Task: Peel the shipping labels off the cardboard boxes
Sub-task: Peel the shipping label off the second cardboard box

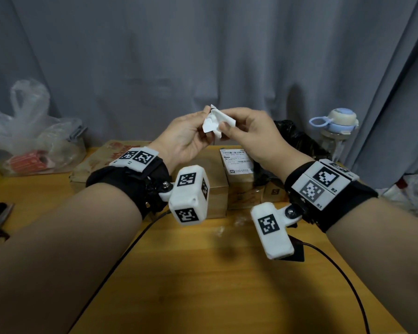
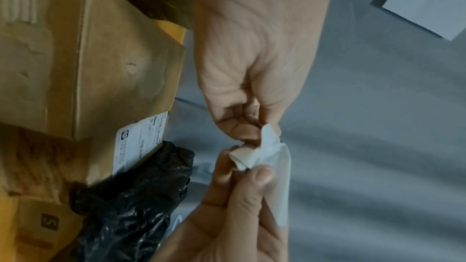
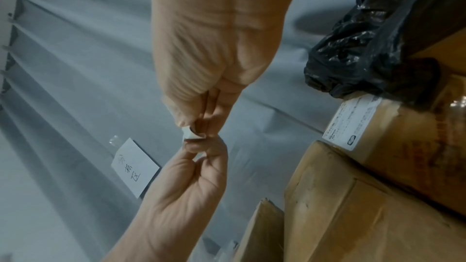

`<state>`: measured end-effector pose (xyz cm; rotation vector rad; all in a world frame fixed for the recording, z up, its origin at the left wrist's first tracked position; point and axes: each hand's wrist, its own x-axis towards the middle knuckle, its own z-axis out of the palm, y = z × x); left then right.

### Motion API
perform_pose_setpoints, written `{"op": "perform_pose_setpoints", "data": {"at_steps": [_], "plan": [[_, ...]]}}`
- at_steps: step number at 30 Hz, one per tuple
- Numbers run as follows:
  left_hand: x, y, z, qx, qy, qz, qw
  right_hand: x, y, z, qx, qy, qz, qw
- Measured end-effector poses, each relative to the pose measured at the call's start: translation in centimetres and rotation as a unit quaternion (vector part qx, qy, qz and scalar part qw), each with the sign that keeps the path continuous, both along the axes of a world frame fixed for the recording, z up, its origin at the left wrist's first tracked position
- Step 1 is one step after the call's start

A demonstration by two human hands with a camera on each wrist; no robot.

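Head view shows both hands raised above the cardboard boxes (image 1: pixel 217 189) on the wooden table (image 1: pixel 203 273). Left hand (image 1: pixel 181 138) and right hand (image 1: pixel 249 133) each pinch a crumpled white label (image 1: pixel 216 122) between thumb and fingertips, meeting over the boxes and clear of them. One box below the hands carries a printed shipping label (image 1: pixel 237 161) on its top. A black plastic bag (image 1: pixel 297 138) lies just right of that box, touching it.
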<state>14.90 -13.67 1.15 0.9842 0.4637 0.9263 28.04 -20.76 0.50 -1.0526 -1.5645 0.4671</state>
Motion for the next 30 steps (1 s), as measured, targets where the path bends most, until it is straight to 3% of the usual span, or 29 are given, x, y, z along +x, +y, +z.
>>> {"op": "perform_pose_setpoints", "data": {"at_steps": [5,9,14,16,21,26,30], "plan": [[0.6,0.1,-0.3,0.024,0.079,0.021,0.996,0.6,0.3,-0.8,0.002,-0.020,-0.057,0.998],[2.0,-0.4,-0.9,0.020,0.112,0.034,0.993,1.1,0.2,-0.6,-0.014,0.031,-0.069,0.997],[3.3,-1.1,-1.5,0.055,0.141,0.013,0.988,2.8,-0.3,-0.6,-0.034,-0.003,-0.077,0.996],[3.2,-1.1,-1.5,0.073,0.188,0.009,0.979,3.3,-0.5,-0.9,-0.052,-0.012,-0.085,0.995],[1.5,-0.7,-2.2,0.227,0.385,0.099,0.889,3.3,-0.9,-2.8,-0.148,-0.151,-0.111,0.971],[-0.5,-1.0,-3.8,0.262,0.404,0.110,0.870,2.5,-2.2,-4.6,-0.305,-0.188,-0.098,0.929],[-1.6,-2.0,-5.0,0.333,0.453,0.104,0.820,2.1,-3.4,-6.3,-0.389,-0.228,-0.115,0.885]]}}
